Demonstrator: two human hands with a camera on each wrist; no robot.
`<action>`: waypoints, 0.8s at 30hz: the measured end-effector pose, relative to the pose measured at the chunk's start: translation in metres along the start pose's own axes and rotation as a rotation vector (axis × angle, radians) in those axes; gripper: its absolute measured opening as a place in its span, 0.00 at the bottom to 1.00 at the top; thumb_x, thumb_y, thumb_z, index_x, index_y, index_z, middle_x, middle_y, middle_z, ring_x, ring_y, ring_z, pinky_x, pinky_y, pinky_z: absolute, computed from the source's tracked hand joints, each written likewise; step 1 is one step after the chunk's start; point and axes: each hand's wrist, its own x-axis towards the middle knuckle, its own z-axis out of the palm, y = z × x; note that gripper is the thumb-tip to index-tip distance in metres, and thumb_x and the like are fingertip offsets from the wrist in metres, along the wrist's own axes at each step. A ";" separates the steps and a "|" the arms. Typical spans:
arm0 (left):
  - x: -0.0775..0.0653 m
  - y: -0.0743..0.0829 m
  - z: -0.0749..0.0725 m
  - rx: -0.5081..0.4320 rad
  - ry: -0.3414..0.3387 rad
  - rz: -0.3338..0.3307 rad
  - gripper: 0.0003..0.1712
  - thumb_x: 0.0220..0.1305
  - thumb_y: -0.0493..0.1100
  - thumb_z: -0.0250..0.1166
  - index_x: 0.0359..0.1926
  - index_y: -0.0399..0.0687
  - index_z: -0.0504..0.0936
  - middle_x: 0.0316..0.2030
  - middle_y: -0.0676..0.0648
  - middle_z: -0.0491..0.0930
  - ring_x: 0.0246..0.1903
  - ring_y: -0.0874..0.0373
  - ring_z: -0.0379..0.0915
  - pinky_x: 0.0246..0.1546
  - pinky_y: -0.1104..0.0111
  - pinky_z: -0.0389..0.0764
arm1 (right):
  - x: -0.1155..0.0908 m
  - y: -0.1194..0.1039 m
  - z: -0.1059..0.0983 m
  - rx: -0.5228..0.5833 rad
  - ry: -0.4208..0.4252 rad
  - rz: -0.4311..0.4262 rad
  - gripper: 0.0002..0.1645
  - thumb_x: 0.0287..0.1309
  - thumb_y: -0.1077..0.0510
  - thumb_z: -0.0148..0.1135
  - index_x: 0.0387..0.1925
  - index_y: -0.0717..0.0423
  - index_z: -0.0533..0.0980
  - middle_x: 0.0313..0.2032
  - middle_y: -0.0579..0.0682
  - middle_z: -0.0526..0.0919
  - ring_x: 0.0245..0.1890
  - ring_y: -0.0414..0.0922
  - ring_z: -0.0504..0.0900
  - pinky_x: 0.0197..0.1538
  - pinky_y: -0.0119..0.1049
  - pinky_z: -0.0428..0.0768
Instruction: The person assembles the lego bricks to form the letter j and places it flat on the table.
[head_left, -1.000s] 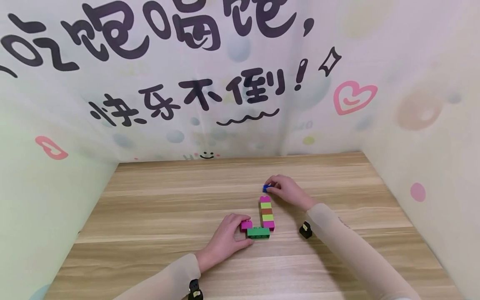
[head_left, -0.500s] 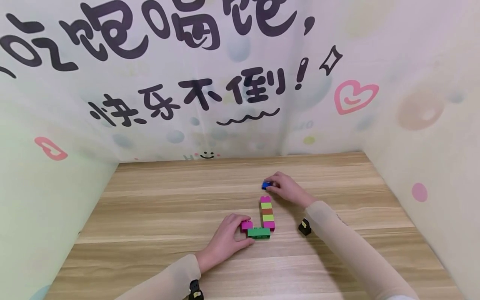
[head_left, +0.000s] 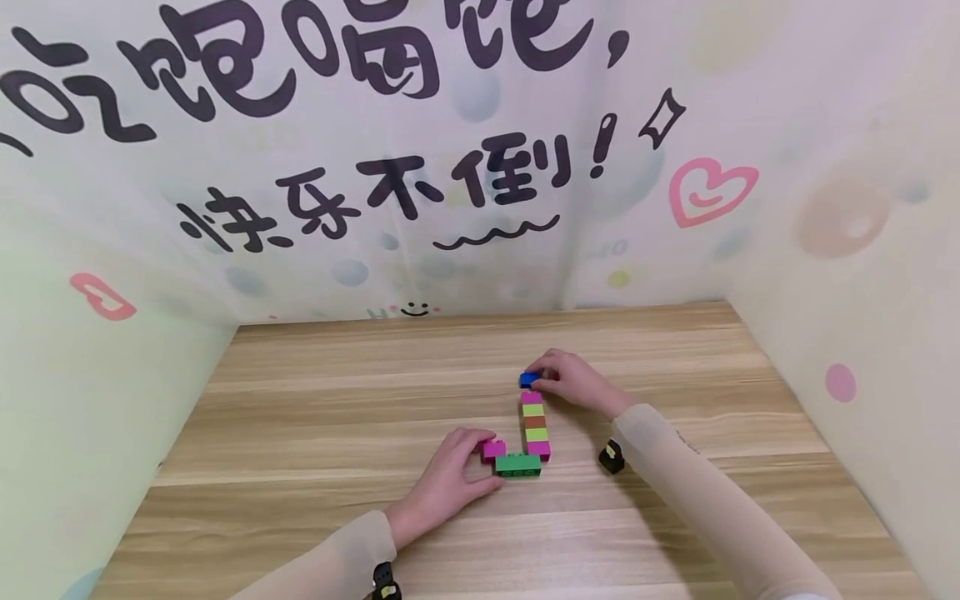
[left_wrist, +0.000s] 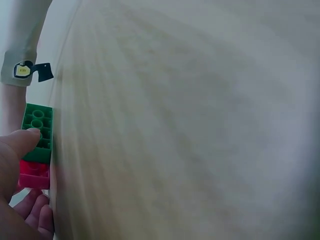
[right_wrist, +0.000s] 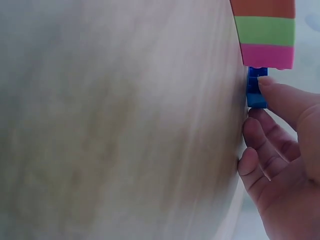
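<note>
A column of magenta, lime and orange toy building bricks [head_left: 535, 422] lies on the table, pointing away from me. At its near end is a green brick [head_left: 517, 466] with hollow underside cells facing me, and a short magenta brick [head_left: 493, 450] adjoins its left end. My left hand [head_left: 444, 483] holds this corner, thumb on the green brick [left_wrist: 37, 145] and fingers behind the magenta one [left_wrist: 35, 175]. Just beyond the column's far end, my right hand [head_left: 573, 379] pinches a small blue brick [head_left: 528, 380]. In the right wrist view, the blue brick [right_wrist: 257, 95] sits against or very near the studded magenta end [right_wrist: 267, 55].
The wood-grain table [head_left: 337, 375] meets a patterned white backdrop [head_left: 420, 275] at the back and both sides. A black wrist device [head_left: 612, 457] is by the right cuff, and another black device [head_left: 386, 583] sits by the left cuff.
The right hand moved the blue brick slightly away, then back toward the column's far end and a little left. The left hand and the held bricks stay nearly still.
</note>
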 end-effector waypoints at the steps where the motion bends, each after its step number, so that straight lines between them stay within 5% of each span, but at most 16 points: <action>1: -0.001 -0.001 0.000 0.001 0.003 0.002 0.36 0.63 0.51 0.76 0.68 0.44 0.75 0.58 0.47 0.77 0.59 0.52 0.73 0.64 0.53 0.75 | 0.000 0.000 0.000 -0.002 0.001 -0.005 0.14 0.72 0.58 0.65 0.55 0.57 0.84 0.49 0.52 0.83 0.46 0.45 0.80 0.53 0.44 0.81; 24: -0.001 -0.002 -0.002 -0.035 0.009 -0.035 0.43 0.66 0.49 0.74 0.74 0.41 0.65 0.53 0.50 0.75 0.52 0.56 0.74 0.56 0.60 0.80 | 0.001 0.008 0.002 0.045 -0.013 -0.015 0.15 0.71 0.58 0.66 0.56 0.54 0.84 0.49 0.50 0.83 0.42 0.43 0.79 0.49 0.40 0.80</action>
